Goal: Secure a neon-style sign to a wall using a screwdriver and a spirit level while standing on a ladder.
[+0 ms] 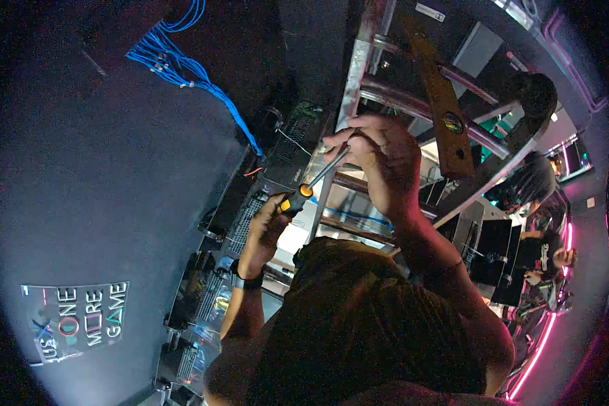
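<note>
A screwdriver (296, 201) with a black and yellow handle is gripped by my left hand (266, 229), which wears a dark band at the wrist. Its metal shaft slants up and right, and the tip meets the bent fingers of my right hand (382, 152). Those fingers are closed around the tip; whatever else they pinch there is too small or hidden to tell. Both hands are raised in front of a metal stepladder (350, 88). Right of my right hand, a yellowish spirit level (446, 111) rests against the ladder's rungs.
A bundle of blue cables (216, 95) hangs along the dark wall (115, 183) at left. Lower left is a wall sign (81, 321). Keyboards (247, 220) and monitors line the desks below. At right, people (528, 183) sit near computers and a pink light strip (534, 362).
</note>
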A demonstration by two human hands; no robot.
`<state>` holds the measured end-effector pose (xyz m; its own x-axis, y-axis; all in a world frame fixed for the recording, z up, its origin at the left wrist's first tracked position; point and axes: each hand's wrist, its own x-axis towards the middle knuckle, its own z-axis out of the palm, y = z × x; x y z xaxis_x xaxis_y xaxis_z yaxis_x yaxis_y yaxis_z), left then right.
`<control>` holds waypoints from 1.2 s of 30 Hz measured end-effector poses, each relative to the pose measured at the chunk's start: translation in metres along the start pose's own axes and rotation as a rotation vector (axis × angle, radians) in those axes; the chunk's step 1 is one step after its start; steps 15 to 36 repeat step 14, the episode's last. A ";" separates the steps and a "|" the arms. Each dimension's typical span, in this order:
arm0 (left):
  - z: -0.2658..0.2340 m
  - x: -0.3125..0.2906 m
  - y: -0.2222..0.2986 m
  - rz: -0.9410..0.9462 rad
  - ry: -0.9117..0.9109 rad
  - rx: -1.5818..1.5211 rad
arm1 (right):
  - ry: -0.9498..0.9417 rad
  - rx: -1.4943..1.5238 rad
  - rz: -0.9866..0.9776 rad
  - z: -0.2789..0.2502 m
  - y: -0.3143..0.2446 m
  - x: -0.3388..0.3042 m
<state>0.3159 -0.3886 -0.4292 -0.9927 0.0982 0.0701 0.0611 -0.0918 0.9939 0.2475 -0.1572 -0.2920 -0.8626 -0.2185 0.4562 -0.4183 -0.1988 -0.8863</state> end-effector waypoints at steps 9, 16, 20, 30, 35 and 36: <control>-0.001 0.006 0.015 0.075 -0.001 0.156 | 0.030 0.111 0.015 -0.004 0.007 0.012; -0.008 0.003 0.011 0.014 0.024 0.136 | -0.034 0.088 0.013 -0.007 0.014 0.016; -0.008 0.003 0.011 0.014 0.024 0.136 | -0.034 0.088 0.013 -0.007 0.014 0.016; -0.008 0.003 0.011 0.014 0.024 0.136 | -0.034 0.088 0.013 -0.007 0.014 0.016; -0.008 0.003 0.011 0.014 0.024 0.136 | -0.034 0.088 0.013 -0.007 0.014 0.016; -0.008 0.003 0.011 0.014 0.024 0.136 | -0.034 0.088 0.013 -0.007 0.014 0.016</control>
